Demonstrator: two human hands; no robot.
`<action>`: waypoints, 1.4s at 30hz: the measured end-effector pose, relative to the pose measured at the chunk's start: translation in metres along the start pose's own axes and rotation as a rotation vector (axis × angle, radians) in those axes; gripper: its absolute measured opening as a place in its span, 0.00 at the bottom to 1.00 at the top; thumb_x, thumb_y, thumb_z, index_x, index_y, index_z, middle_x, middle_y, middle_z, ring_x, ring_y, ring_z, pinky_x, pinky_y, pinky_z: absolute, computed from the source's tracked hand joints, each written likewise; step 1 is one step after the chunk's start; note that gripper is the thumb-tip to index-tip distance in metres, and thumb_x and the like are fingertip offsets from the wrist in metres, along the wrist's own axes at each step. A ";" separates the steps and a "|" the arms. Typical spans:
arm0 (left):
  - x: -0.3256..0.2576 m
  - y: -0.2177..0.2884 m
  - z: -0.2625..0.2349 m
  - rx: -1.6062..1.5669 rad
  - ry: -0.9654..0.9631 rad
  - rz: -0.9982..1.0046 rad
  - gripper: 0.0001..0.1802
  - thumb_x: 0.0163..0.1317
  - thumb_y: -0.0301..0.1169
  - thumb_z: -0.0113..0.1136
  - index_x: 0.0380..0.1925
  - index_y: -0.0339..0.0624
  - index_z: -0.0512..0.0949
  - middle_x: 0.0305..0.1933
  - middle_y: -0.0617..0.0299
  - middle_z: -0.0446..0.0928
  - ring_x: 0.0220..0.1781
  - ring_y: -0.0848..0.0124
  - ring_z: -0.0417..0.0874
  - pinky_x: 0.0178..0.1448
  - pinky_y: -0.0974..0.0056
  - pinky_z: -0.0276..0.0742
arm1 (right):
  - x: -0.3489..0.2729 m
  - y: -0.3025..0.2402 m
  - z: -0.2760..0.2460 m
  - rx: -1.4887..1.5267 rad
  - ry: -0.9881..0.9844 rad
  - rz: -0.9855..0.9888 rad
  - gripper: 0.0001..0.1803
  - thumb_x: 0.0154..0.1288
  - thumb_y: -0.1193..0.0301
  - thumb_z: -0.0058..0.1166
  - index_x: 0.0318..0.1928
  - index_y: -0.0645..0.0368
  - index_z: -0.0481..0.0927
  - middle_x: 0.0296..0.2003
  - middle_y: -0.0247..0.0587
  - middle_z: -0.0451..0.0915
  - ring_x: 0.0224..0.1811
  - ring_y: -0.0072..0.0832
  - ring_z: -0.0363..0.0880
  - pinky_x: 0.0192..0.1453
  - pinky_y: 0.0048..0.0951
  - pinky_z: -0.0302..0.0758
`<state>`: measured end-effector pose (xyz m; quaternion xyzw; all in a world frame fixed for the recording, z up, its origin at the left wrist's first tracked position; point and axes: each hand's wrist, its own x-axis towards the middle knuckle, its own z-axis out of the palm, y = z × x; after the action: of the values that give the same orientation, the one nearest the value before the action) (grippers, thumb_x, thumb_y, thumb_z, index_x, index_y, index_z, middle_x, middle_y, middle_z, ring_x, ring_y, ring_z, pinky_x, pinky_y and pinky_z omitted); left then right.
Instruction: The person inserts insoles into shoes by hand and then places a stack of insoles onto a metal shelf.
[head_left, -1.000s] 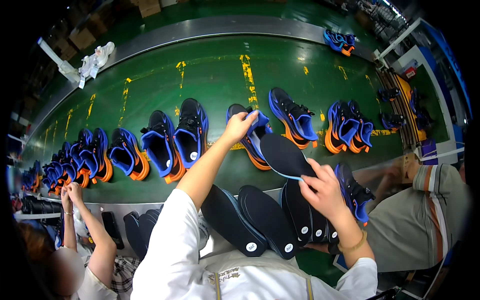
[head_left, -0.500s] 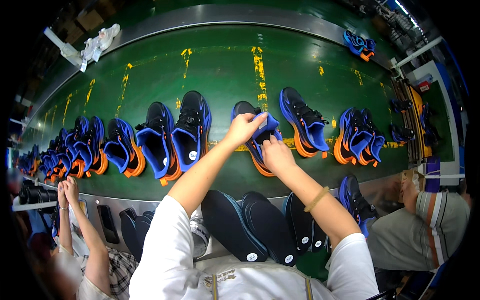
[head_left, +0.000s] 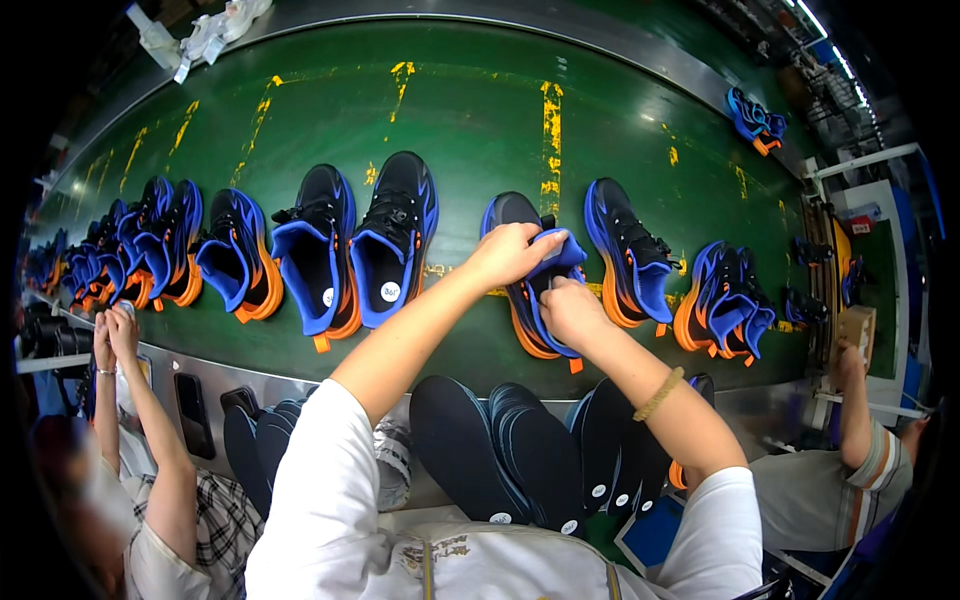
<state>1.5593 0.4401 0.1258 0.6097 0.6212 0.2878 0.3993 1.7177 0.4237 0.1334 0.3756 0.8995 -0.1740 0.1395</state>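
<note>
Sneaker, black and blue, on green belt, close to near edge. Gripped at tongue by closed fingers of left hand; entered at opening by right hand, fingertips hidden, no telling if gripping.

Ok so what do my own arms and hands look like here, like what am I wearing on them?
White short sleeves cover your upper arms. Your left hand and right hand are ungloved. Your right forearm wears a thin tan band; none shows on the left.
</note>
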 end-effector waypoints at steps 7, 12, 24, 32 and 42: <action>0.003 -0.010 0.011 -0.110 0.030 0.024 0.26 0.58 0.49 0.51 0.28 0.30 0.76 0.23 0.47 0.75 0.26 0.63 0.77 0.33 0.62 0.71 | 0.005 0.007 0.028 -0.091 0.298 -0.039 0.08 0.52 0.71 0.46 0.27 0.61 0.77 0.33 0.46 0.73 0.40 0.38 0.72 0.41 0.35 0.73; 0.005 -0.012 0.013 -0.122 0.021 0.030 0.25 0.59 0.48 0.52 0.30 0.30 0.76 0.23 0.50 0.76 0.26 0.68 0.76 0.32 0.64 0.71 | 0.012 0.007 0.030 -0.191 0.263 -0.080 0.10 0.53 0.69 0.44 0.28 0.59 0.78 0.34 0.44 0.73 0.42 0.36 0.70 0.45 0.32 0.69; -0.010 0.003 0.036 -0.456 0.192 -0.145 0.26 0.57 0.48 0.55 0.35 0.29 0.74 0.26 0.58 0.74 0.31 0.78 0.71 0.34 0.70 0.69 | 0.019 0.006 0.009 -0.278 -0.369 -0.040 0.17 0.58 0.71 0.41 0.45 0.62 0.77 0.53 0.46 0.67 0.55 0.34 0.63 0.55 0.30 0.61; -0.027 0.009 0.067 -0.091 0.468 0.175 0.26 0.57 0.45 0.52 0.44 0.31 0.68 0.38 0.43 0.73 0.39 0.46 0.75 0.41 0.53 0.73 | 0.048 0.030 0.042 0.148 -0.428 -0.073 0.21 0.59 0.68 0.40 0.52 0.63 0.71 0.57 0.49 0.65 0.60 0.42 0.59 0.64 0.37 0.55; -0.016 0.006 0.063 0.207 0.499 0.446 0.23 0.55 0.42 0.56 0.37 0.29 0.70 0.26 0.50 0.71 0.24 0.52 0.74 0.29 0.56 0.72 | 0.077 0.040 0.046 0.084 -0.432 -0.178 0.22 0.59 0.67 0.41 0.53 0.61 0.70 0.58 0.49 0.63 0.61 0.41 0.58 0.64 0.36 0.53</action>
<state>1.6151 0.4171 0.1005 0.6786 0.5770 0.4436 0.0987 1.7001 0.4796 0.0539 0.2542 0.8704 -0.2993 0.2972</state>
